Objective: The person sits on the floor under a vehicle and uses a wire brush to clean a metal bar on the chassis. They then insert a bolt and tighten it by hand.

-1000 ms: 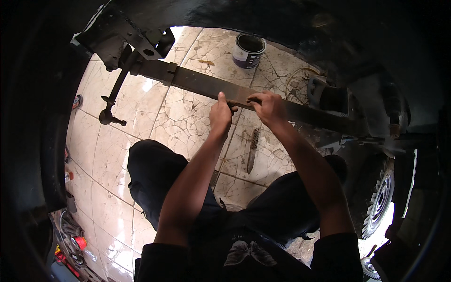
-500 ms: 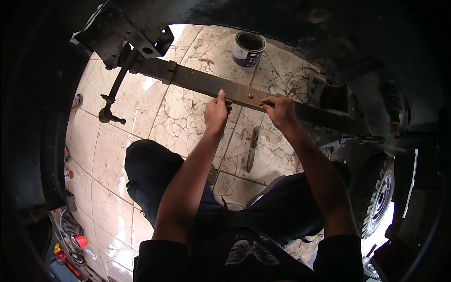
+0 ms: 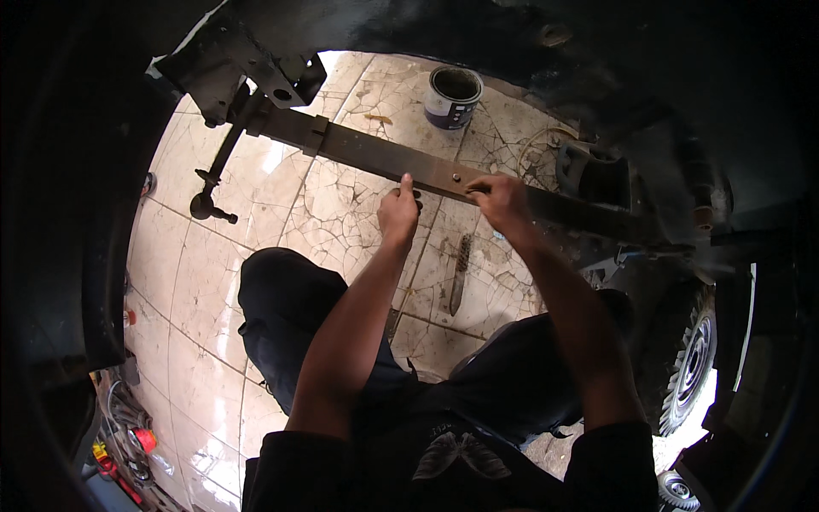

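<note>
A long dark leaf spring (image 3: pixel 367 155) stretches across in front of me, with a rusty brown patch and a small bolt head (image 3: pixel 456 178) on it. My left hand (image 3: pixel 398 213) is closed on the near edge of the spring, its thumb up against the face and its fingers curled underneath. Just right of the bolt head, my right hand (image 3: pixel 503 205) is closed in a pinch against the spring. Whatever its fingertips hold, if anything, is hidden. On the floor between my knees lies a wire brush (image 3: pixel 461 273), below both hands.
A paint can (image 3: pixel 453 98) stands open beyond the spring. A rod with a ball joint (image 3: pixel 202 206) hangs at its left end. Dark vehicle bodywork surrounds the space. One tyre (image 3: pixel 689 367) is at the right, and tools (image 3: pixel 128 439) lie at lower left on cracked tiles (image 3: pixel 213 282).
The view has shifted slightly. My right fingertips have moved a little left, nearer the bolt head. My left hand keeps about the same place on the spring.
</note>
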The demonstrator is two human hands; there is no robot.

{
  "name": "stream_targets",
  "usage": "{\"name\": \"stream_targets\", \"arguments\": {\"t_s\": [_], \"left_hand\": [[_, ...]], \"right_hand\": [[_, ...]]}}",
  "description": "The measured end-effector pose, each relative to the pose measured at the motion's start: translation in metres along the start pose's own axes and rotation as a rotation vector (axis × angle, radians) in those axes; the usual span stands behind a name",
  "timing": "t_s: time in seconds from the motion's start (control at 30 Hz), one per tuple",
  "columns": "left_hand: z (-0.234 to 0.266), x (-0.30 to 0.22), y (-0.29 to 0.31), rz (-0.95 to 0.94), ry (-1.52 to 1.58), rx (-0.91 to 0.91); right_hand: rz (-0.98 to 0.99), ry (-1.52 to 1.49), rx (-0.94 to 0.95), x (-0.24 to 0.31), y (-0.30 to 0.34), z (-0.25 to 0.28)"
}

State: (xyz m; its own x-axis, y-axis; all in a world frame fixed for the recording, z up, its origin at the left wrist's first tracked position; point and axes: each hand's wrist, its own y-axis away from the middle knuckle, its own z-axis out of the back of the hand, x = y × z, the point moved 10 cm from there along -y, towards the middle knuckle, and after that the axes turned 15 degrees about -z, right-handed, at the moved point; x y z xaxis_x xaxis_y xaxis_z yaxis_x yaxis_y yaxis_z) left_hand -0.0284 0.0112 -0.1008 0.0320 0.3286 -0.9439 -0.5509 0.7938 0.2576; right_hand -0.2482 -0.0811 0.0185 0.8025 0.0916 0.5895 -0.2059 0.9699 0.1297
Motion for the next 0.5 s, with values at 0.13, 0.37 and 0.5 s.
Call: {"name": "stream_targets", "arguments": {"t_s": [0.13, 0.37, 0.5], "left_hand": [[-0.003, -0.004, 0.000, -0.007, -0.041, -0.028], [0.015, -0.029, 0.013, -0.005, 0.060, 0.042], [0.018, -0.014, 0.009, 0.020, 0.094, 0.054]], "right_hand": [[-0.078, 0.033, -0.037, -0.044, 0.004, 0.028], [0.010, 0.004, -0.073, -0.021, 0.007, 0.015], [0.033, 0.046, -0.070, 0.000, -0.003, 0.003]]}}
